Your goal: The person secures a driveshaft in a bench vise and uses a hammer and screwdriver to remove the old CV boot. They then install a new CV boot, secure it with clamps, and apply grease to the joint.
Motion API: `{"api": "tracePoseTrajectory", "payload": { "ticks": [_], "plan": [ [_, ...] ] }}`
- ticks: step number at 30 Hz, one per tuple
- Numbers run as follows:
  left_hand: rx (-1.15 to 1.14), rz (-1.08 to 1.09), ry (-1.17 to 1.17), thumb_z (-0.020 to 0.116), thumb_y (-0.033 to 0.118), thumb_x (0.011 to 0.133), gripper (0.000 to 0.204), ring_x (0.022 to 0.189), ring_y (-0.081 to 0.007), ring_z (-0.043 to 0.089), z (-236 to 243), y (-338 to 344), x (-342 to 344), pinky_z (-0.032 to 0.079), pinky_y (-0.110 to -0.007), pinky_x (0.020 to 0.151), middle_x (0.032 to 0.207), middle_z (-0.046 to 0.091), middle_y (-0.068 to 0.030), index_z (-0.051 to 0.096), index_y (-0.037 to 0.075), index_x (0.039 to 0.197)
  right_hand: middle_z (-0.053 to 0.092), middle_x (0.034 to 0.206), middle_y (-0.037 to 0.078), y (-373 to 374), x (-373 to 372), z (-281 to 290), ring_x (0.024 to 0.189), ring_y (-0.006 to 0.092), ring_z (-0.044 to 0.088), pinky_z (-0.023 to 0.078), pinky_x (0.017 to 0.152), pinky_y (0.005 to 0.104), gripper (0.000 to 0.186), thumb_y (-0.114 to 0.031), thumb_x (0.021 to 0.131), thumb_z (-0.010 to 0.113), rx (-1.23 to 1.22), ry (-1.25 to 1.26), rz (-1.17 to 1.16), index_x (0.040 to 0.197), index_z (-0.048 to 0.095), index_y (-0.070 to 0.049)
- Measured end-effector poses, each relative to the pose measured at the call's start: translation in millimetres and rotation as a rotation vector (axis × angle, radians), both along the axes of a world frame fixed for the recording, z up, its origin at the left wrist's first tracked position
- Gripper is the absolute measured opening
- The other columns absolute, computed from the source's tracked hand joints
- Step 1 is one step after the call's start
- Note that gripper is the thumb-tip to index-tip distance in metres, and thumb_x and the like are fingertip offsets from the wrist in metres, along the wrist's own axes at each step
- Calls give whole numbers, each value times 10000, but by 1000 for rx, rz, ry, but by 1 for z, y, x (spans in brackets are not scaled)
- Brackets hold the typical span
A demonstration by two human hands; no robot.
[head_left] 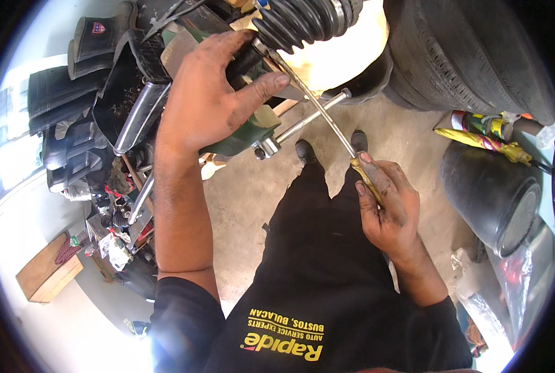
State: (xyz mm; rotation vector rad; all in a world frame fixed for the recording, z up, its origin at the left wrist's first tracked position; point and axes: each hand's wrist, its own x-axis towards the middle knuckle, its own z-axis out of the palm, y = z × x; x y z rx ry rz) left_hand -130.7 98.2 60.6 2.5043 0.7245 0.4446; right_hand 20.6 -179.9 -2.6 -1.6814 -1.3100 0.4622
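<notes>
In my right hand point(389, 202) is a long screwdriver point(318, 102), its worn yellow handle between my thumb and fingers. The steel blade slants up and left, and its tip meets the narrow end of a black ribbed rubber boot point(299, 25). My left hand point(209, 93) lies around a dark part of the drive shaft point(246, 65) beside that end, thumb on one side and fingers on the other. Below the shaft is a green bench vise point(246, 133) with a silver handle bar point(312, 118). My left palm hides much of the vise and shaft.
Stacked tyres point(470, 56) stand at the upper right, above a black bucket point(492, 193) and a yellow umbrella point(483, 143). Dark rubber parts point(66, 93) crowd the left, with a wooden box point(50, 267) lower down. A bright pale surface point(340, 56) lies behind the boot.
</notes>
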Motion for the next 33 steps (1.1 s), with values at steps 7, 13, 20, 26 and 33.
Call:
{"api": "tracePoseTrajectory", "payload": {
  "ticks": [7, 13, 20, 26, 33],
  "plan": [
    [99, 1, 11, 877, 438, 832, 703, 1029, -424, 701, -10, 2, -2, 543, -456, 934, 1116, 719, -287, 688, -103, 1240, 722, 1093, 184, -4, -12, -11, 911, 340, 724, 584, 741, 401, 562, 88, 863, 728, 4, -122, -10, 1399, 660, -66],
    [106, -5, 26, 881, 298, 874, 555, 891, -263, 734, -7, -3, 0, 562, -356, 836, 996, 763, -207, 693, -100, 1213, 724, 1095, 185, -3, -19, -15, 917, 332, 727, 585, 743, 396, 550, 85, 871, 731, 3, -120, -31, 1396, 663, -66],
    [6, -3, -19, 867, 282, 896, 511, 851, -196, 723, -5, -4, 3, 562, -331, 792, 972, 767, -171, 702, -89, 1206, 715, 1057, 170, -1, -20, -22, 888, 315, 724, 586, 705, 381, 570, 78, 849, 746, 29, -123, -34, 1387, 680, -100],
    [-114, 11, 1, 853, 239, 915, 437, 819, -154, 704, -5, -5, 2, 551, -300, 770, 941, 767, -128, 712, -73, 1186, 699, 1015, 159, -1, -22, -23, 846, 314, 719, 591, 670, 375, 639, 54, 789, 782, 27, -189, -47, 1400, 699, -114],
    [-176, -17, -30, 837, 216, 932, 373, 762, -133, 681, -2, -4, 7, 536, -285, 717, 893, 754, -87, 724, -55, 1162, 705, 988, 186, 6, -28, -25, 812, 313, 717, 575, 661, 360, 599, 121, 819, 758, 146, 250, -37, 1381, 670, -70]
  ]
}}
